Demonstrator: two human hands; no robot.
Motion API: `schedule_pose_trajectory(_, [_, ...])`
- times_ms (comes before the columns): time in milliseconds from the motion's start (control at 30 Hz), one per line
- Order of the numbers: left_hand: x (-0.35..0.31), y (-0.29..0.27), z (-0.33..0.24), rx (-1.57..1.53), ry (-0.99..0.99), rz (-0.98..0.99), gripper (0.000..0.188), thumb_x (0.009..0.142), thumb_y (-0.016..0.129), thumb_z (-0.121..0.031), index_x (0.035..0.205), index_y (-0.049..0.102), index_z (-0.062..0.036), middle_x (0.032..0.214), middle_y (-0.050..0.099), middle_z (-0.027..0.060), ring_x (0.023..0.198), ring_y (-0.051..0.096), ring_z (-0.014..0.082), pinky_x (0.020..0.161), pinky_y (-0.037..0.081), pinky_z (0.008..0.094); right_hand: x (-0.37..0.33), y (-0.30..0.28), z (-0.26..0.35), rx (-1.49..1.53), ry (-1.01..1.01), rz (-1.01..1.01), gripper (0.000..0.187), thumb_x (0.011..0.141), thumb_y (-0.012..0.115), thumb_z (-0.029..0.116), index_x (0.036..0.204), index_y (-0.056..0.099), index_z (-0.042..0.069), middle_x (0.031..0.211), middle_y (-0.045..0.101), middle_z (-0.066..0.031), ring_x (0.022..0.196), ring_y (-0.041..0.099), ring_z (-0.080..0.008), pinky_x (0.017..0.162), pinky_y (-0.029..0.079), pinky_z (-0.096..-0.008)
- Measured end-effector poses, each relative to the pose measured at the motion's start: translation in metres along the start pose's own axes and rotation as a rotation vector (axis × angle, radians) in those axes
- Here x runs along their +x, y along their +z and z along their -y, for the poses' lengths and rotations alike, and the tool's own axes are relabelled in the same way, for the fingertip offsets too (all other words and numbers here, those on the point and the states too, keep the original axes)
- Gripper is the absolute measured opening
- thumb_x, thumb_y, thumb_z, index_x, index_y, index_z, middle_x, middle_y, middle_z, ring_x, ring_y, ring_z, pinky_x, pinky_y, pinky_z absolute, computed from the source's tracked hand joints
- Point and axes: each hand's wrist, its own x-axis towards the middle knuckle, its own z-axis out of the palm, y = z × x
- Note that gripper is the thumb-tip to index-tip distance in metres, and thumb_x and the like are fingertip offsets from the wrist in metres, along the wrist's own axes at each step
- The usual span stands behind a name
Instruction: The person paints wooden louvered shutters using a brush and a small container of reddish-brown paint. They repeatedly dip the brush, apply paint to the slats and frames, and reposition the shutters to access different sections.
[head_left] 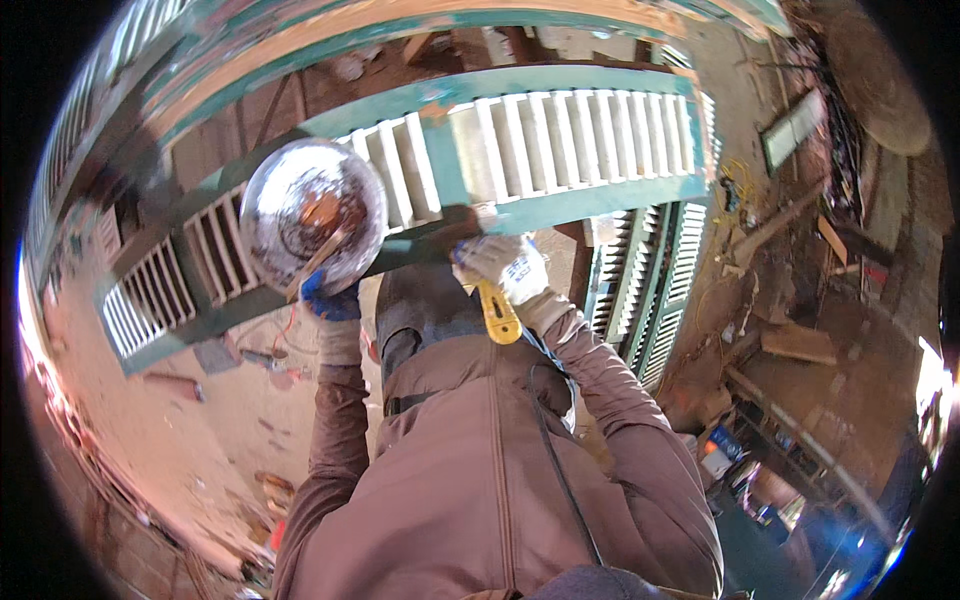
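A round, shiny bowl (pixel 262 215) with a lump of orange-brown paste (pixel 320 210) inside is held over a teal louvred shutter (pixel 590 208). My left hand (pixel 335 305), in a blue-and-white glove, is closed at the bowl's near rim. A thin light-brown stick (pixel 318 262) crosses that rim beside my fingers. In a white glove with blue marks, my right hand (pixel 508 268) grips a yellow-handled putty knife (pixel 500 318) close to the shutter's near rail. Its handle points back toward me; the glove hides its blade. Brown patches show on the shutter's frame.
More teal shutters (pixel 660 290) stand to the right beneath the work, and further frames (pixel 400 30) lie beyond it. Wood scraps (pixel 798 343) and a yellow cord (pixel 738 185) litter the right-hand ground. A dark cylinder (pixel 175 386) lies on the floor at left.
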Motion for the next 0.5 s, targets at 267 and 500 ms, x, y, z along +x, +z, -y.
schedule_pose_trajectory(267, [0.003, 0.021, -0.001, 0.280, 0.204, -0.012, 0.032, 0.092, 0.058, -0.030, 0.112, 0.065, -0.0062, 0.123, 0.065, 0.0120, 0.111, 0.063, 0.0330, 0.094, 0.055, 0.0549, -0.086, -0.067, -0.043, 0.283, 0.446, -0.526, 0.031, 0.088, 0.064, 0.017, 0.118, 0.069, 0.009, 0.113, 0.071, -0.0112, 0.099, 0.065, -0.0288, 0.087, 0.050, -0.0383])
schedule_pose_trajectory(500, [-0.009, 0.155, 0.068, 0.329, 0.324, 0.076, 0.030, 0.090, 0.059, -0.030, 0.109, 0.065, -0.0074, 0.118, 0.065, 0.0109, 0.112, 0.063, 0.0280, 0.093, 0.054, 0.0481, -0.199, -0.076, -0.155, 0.159, 0.588, -0.503, 0.042, 0.086, 0.060, 0.011, 0.127, 0.064, 0.008, 0.124, 0.067, -0.0125, 0.108, 0.063, -0.0303, 0.092, 0.049, -0.0378])
